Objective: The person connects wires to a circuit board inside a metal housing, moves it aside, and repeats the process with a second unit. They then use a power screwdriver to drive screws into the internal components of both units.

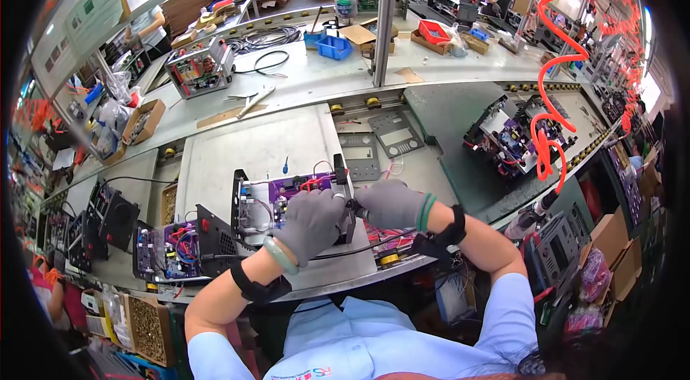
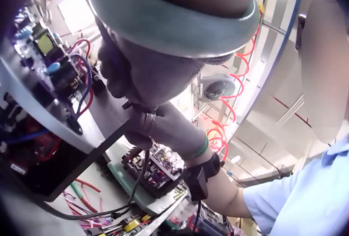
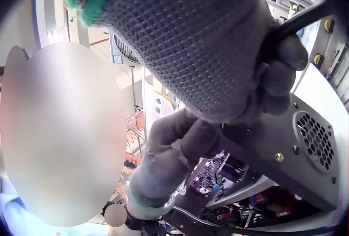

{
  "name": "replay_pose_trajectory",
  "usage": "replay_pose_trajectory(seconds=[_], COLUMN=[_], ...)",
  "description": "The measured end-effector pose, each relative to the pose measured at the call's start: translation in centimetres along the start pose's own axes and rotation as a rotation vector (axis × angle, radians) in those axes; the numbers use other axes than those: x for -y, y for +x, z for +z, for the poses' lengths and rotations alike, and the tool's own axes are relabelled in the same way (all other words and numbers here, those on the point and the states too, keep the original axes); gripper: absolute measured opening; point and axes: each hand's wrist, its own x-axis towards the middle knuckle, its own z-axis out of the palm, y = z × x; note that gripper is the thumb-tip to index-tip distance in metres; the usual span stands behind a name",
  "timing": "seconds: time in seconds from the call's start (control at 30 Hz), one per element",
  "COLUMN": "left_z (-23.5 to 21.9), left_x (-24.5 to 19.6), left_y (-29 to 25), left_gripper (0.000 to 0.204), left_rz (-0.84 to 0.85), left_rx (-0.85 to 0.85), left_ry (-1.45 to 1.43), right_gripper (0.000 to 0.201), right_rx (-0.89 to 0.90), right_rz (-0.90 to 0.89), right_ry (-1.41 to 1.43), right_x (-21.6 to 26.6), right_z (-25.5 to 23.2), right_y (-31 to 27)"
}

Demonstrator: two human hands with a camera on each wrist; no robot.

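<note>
An open electronics chassis [image 1: 287, 190] with purple circuit boards and coloured wires stands on the bench before me. Both hands wear grey knitted gloves and meet at the right-hand side of its black vented panel [image 3: 272, 149]. A black cable [image 3: 305, 18] passes through the curled fingers of my right hand [image 1: 394, 204], which grips it. In the left wrist view the cable hangs below that hand. My left hand [image 1: 314, 222] has bent fingers close against the right hand at the panel edge; I cannot tell what its hidden fingertips hold.
A second open unit [image 1: 176, 247] sits to the left, and another circuit assembly [image 1: 514, 132] lies on the green board at right. Grey front panels [image 1: 377, 143] lie beyond the hands. A coiled red air hose [image 1: 553, 71] hangs at right. Blue bins [image 1: 334, 47] stand at the back.
</note>
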Motion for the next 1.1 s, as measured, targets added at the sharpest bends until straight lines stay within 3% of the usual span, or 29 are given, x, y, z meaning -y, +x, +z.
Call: replay_pose_trajectory(seconds=[0.07,0.1,0.17,0.2,0.27,0.3,0.4,0.43,0.47,0.5,0.53,0.6,0.63,0.67,0.7,0.73,0.77,0.8,0.83,0.87,0.9,0.97,1.0,1.03,1.07,1.1], left_z=[0.3,0.4,1.1,1.6,3.6,4.3,3.3,2.7,1.8,0.5,-0.5,-2.6,-1.9,-4.3,-6.8,-5.6,-5.0,-8.1,-6.5,-2.4,-2.3,-2.0,-1.3,-1.3,-1.3,-1.4], left_x=[-0.2,-0.4,-1.4,-2.0,-2.0,-1.8,-1.3,-1.0,-0.9,-0.8,-0.9,-0.2,1.5,1.9,2.4,2.4,2.3,1.1,0.9,1.1,0.9,0.7,0.9,0.7,0.5,0.4], left_y=[0.2,0.3,-0.4,-1.0,-1.2,-1.3,-0.7,-0.7,-0.5,-0.1,-0.4,-2.1,-3.9,-4.5,-4.2,-5.1,-4.7,-3.3,-2.4,-1.6,-0.8,0.9,1.5,1.7,1.5,1.3], left_gripper=[0.011,0.009,0.008,0.007,0.007,0.007,0.008,0.006,0.004,0.018,0.018,0.041,0.058,0.055,0.057,0.056,0.051,0.047,0.045,0.022,0.018,0.014,0.013,0.012,0.012,0.012], left_rz=[-0.021,-0.042,-0.040,-0.035,-0.066,-0.070,-0.084,-0.117,-0.155,-0.205,-0.210,-0.366,-0.391,-0.401,-0.504,-0.482,-0.302,-0.436,-0.340,-0.247,-0.290,-0.318,-0.220,-0.126,-0.126,-0.292], left_rx=[0.003,0.011,-0.069,-0.145,-0.197,-0.141,-0.072,0.041,0.151,0.357,0.341,0.383,0.334,0.312,0.473,0.253,0.154,0.178,0.105,-0.256,-0.297,-0.344,-0.447,-0.541,-0.535,-0.355], left_ry=[-0.003,-0.001,0.102,0.207,0.193,0.190,0.120,0.040,-0.042,-0.098,-0.088,-0.542,-0.930,-1.179,-1.356,-1.780,-1.962,-1.630,-1.434,-1.019,-0.894,-0.774,-0.669,-0.565,-0.575,-0.717], right_gripper=[0.015,0.015,0.016,0.016,0.019,0.022,0.023,0.023,0.023,0.023,0.023,0.027,0.034,0.040,0.044,0.033,0.036,0.036,0.037,0.037,0.039,0.041,0.043,0.044,0.044,0.044], right_rx=[0.152,0.157,-0.165,-0.157,-0.340,-0.209,-0.065,-0.005,-0.011,-0.099,-0.189,-0.296,-0.501,-0.579,-0.594,-0.700,-0.666,-0.674,-0.741,-0.802,-0.916,-0.991,-1.059,-0.955,-0.950,-0.892], right_rz=[-0.213,-0.211,0.005,0.007,0.070,0.087,0.075,0.076,0.075,0.028,-0.024,-0.080,-0.134,-0.086,-0.058,-0.124,-0.141,-0.192,-0.203,-0.201,-0.201,-0.223,-0.229,-0.190,-0.180,-0.160], right_ry=[0.109,0.112,-0.217,-0.211,-0.227,-0.059,-0.067,-0.046,-0.042,-0.022,-0.006,-0.043,-0.030,0.051,0.096,0.174,0.263,0.277,0.332,0.382,0.399,0.308,0.233,0.183,0.183,0.232], right_x=[-1.4,-0.8,2.2,2.3,2.1,1.1,1.0,1.3,1.5,1.2,0.8,0.2,0.0,0.0,-0.1,0.2,0.6,1.6,2.6,3.3,3.8,5.4,5.8,5.7,5.5,5.2], right_z=[-0.1,0.7,1.6,2.9,4.3,4.4,3.2,2.3,2.8,3.4,3.6,3.1,3.1,2.7,2.6,2.2,1.8,0.8,-0.1,-0.8,-0.7,-2.5,-2.8,-2.3,-1.8,-1.5], right_y=[1.3,0.9,-0.8,-0.9,-0.8,-0.4,-0.2,-0.1,-0.4,-0.5,-0.7,-2.5,-3.7,-4.6,-5.3,-5.2,-5.0,-4.2,-3.6,-3.1,-2.1,-0.8,-0.6,-0.2,-0.1,-0.1])
